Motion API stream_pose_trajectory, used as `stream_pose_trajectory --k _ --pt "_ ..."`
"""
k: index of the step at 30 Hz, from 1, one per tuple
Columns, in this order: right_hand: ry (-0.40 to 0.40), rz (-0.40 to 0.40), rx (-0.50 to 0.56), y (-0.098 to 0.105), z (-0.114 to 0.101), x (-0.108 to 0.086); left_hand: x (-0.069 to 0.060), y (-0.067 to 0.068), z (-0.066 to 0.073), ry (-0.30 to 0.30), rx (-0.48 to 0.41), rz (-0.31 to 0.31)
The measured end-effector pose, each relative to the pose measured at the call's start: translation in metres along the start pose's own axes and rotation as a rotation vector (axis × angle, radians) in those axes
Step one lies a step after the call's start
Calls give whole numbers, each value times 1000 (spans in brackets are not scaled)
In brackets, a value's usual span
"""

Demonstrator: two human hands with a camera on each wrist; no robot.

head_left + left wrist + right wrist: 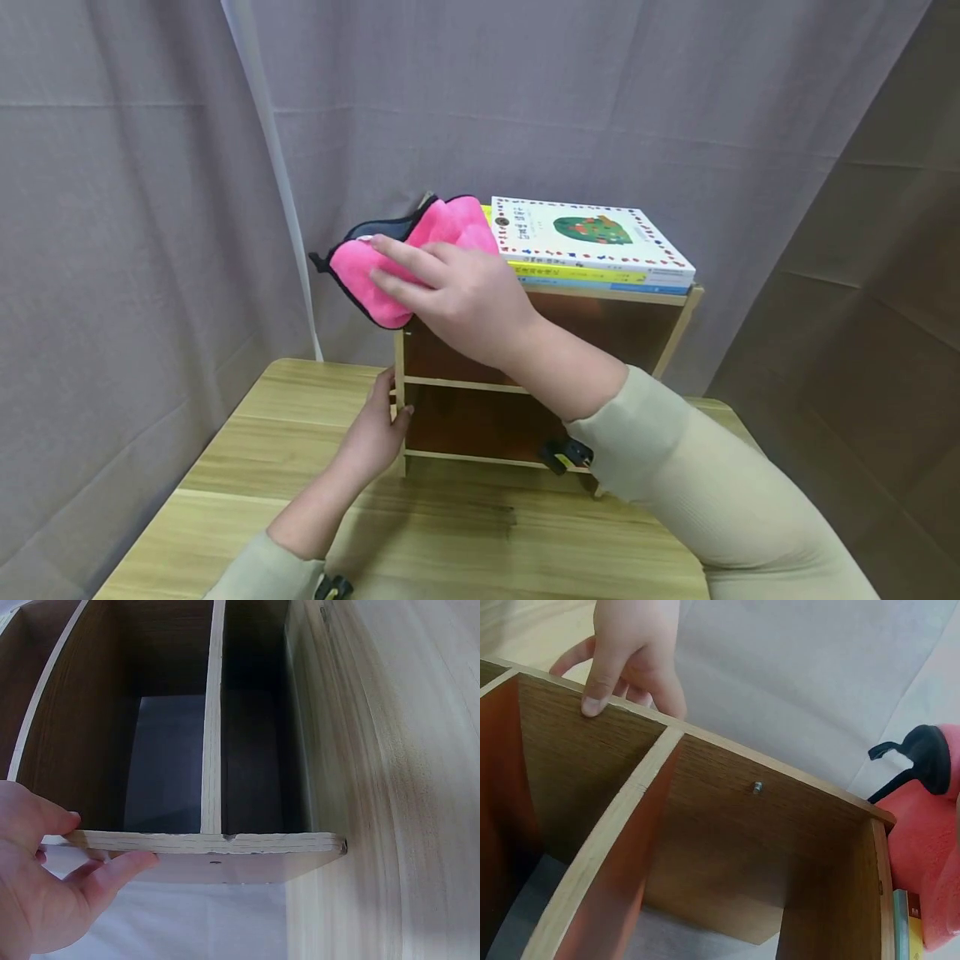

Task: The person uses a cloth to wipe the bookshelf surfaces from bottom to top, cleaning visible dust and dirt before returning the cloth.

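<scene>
A pink cleaning cloth [457,223] with black edging, a dark grey reverse side and a small hanging loop lies bunched at the top left corner of a small wooden shelf [465,383]. My right hand [472,296] holds this cloth, its fingers spread over the pink side; the thumb is hidden. In the right wrist view the cloth [922,847] hangs over the shelf's edge. Lower down, my left hand [378,433] grips the shelf's left side panel. The left wrist view shows that hand [52,877] with thumb and fingers on opposite sides of the panel's edge.
Several stacked books [592,242] lie on the shelf top, right of the cloth. The shelf stands on a light wooden table [300,425]. Grey curtains [525,100] hang behind and at both sides. The shelf's compartments face me.
</scene>
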State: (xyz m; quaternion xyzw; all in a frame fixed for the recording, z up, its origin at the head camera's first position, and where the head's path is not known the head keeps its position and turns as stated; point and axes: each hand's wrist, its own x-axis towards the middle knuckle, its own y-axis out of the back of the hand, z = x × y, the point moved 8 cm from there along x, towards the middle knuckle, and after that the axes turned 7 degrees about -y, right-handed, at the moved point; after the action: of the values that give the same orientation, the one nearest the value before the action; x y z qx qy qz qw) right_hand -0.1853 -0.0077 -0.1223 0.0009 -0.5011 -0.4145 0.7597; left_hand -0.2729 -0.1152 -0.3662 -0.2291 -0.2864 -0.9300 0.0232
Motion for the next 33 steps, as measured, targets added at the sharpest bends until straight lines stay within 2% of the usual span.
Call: stream_pose_trajectory --k 6,13,23,29,33 --pt "33 71 32 10 -6 -7 0 -1 -2 25 2 -8" --pt "101 109 33 19 -13 -21 0 -2 -3 12 -7 1" --pt "170 102 22 33 -23 -35 0 1 2 -43 -52 36" --pt "202 85 33 41 -31 -47 0 1 3 -49 -28 31" --pt "259 93 33 48 -39 -55 2 1 5 -95 -20 33"
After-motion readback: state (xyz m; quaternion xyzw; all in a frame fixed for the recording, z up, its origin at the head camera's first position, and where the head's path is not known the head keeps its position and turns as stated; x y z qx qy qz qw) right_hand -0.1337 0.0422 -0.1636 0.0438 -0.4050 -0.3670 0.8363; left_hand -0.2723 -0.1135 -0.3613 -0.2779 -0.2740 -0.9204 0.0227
